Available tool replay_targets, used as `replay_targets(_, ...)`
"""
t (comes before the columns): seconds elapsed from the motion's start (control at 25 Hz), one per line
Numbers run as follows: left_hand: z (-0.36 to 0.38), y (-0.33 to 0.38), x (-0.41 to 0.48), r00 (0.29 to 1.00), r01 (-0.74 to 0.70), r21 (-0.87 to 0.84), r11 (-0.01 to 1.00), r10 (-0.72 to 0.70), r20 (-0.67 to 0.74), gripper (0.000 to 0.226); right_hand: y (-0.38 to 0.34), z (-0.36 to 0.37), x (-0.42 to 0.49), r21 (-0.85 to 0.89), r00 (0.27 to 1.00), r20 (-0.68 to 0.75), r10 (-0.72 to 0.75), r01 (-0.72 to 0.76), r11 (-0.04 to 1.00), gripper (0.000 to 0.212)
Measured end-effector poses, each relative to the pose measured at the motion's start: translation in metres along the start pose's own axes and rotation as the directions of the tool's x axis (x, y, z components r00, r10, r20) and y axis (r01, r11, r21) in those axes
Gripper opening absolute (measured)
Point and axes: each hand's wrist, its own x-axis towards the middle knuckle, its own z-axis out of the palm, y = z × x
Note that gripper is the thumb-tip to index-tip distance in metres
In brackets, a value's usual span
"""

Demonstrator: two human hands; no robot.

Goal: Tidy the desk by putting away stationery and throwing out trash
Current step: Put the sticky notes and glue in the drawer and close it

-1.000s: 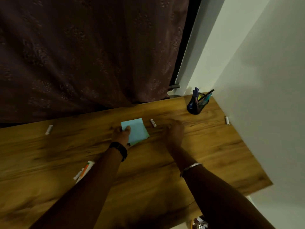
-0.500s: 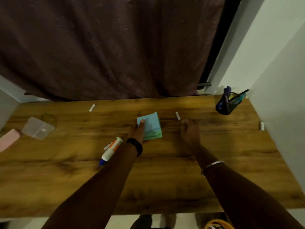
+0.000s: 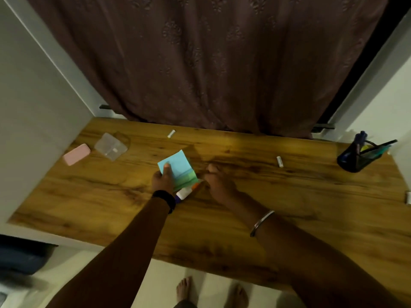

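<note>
My left hand [image 3: 163,180] grips a blue and green sticky-note pad [image 3: 178,165], thumb on top, holding it just above the wooden desk [image 3: 289,207]. A white glue tube with an orange cap [image 3: 185,192] lies half hidden under the pad and my left wrist. My right hand [image 3: 219,181] is curled beside the tube's orange end; whether it touches it I cannot tell. Small white scraps lie on the desk: one at the back [image 3: 171,133], one to the right [image 3: 279,161], one at the right edge [image 3: 408,197].
A dark mesh pen holder [image 3: 353,158] with pens stands at the back right. A clear plastic box [image 3: 110,148] and a pink eraser-like block [image 3: 76,154] sit at the back left. A dark curtain [image 3: 200,63] hangs behind; walls close both sides.
Both hands have shifted left along the desk. The pad in my left hand now sits over the glue tube, and my right hand has left the white scrap behind to its right.
</note>
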Motion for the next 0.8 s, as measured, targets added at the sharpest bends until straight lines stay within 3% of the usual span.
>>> replay_targets(0.08,-0.020,0.005,0.006,1.000,0.005,0.025,1.000,-0.005,-0.022,0.049,-0.014,0.011,0.011,-0.140,0.995,0.092,-0.042,0.055,0.989,0.029)
replay_targets(0.2,-0.044,-0.003,0.027,1.000,0.015,0.042,0.999,-0.014,-0.015,0.052,-0.031,0.025,0.023,-0.289,0.974,0.228,0.017,0.051,0.956,0.038)
replay_targets(0.32,-0.059,-0.010,0.039,0.999,0.030,0.069,0.997,-0.032,0.027,0.056,-0.044,0.031,0.025,-0.401,0.977,0.206,0.056,0.033,0.916,0.047)
replay_targets(0.44,-0.071,-0.010,0.045,0.993,0.057,0.035,0.998,-0.061,0.097,0.054,-0.043,0.035,0.017,-0.347,0.992,0.123,0.019,0.025,0.938,0.066)
replay_targets(0.56,-0.079,-0.018,0.053,0.975,0.085,0.028,0.996,-0.089,0.205,0.078,-0.036,0.034,-0.004,-0.188,0.990,-0.031,0.137,-0.140,0.972,0.057)
replay_targets(0.64,-0.083,-0.020,0.050,0.962,0.062,0.017,0.998,-0.064,0.266,0.070,-0.040,0.034,-0.020,0.047,0.946,-0.134,0.294,-0.291,0.956,0.052)
replay_targets(0.72,-0.086,-0.022,0.044,0.947,0.040,0.009,0.999,-0.041,0.320,0.055,-0.050,0.036,-0.037,0.344,0.873,-0.189,0.450,-0.370,0.863,0.051)
replay_targets(0.8,-0.093,-0.025,0.033,0.918,0.037,0.008,0.999,-0.037,0.396,0.050,-0.063,0.043,-0.056,0.652,0.804,-0.174,0.568,-0.338,0.678,0.040)
